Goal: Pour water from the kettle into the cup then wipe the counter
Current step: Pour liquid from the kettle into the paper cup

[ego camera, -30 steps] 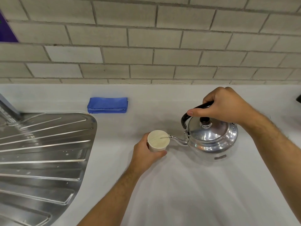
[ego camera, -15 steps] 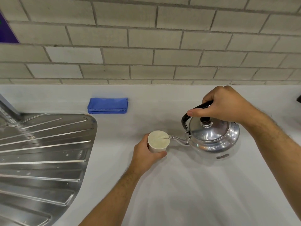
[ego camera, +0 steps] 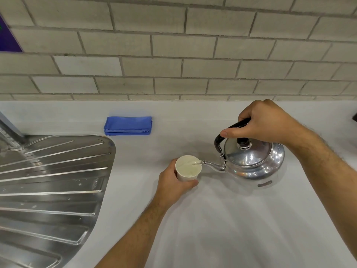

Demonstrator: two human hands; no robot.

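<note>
A shiny metal kettle [ego camera: 253, 161] with a black handle and knob hangs tilted just above the white counter [ego camera: 212, 219], its thin spout over the rim of a small cream cup [ego camera: 188, 168]. Water runs from the spout into the cup. My right hand [ego camera: 262, 122] is closed around the kettle's handle from above. My left hand [ego camera: 172, 184] wraps the cup's near side and holds it on the counter. A folded blue cloth [ego camera: 128, 125] lies at the back of the counter, left of the cup, touched by neither hand.
A ribbed steel sink drainboard [ego camera: 50, 180] fills the left side, with part of a tap [ego camera: 7, 130] at its far corner. A grey tiled wall [ego camera: 173, 55] rises behind the counter. A dark object [ego camera: 355, 118] peeks in at the right edge.
The kettle has shifted slightly right and tipped a little further, with the stream of water into the cup more visible. The cup and my left hand have stayed in place.
</note>
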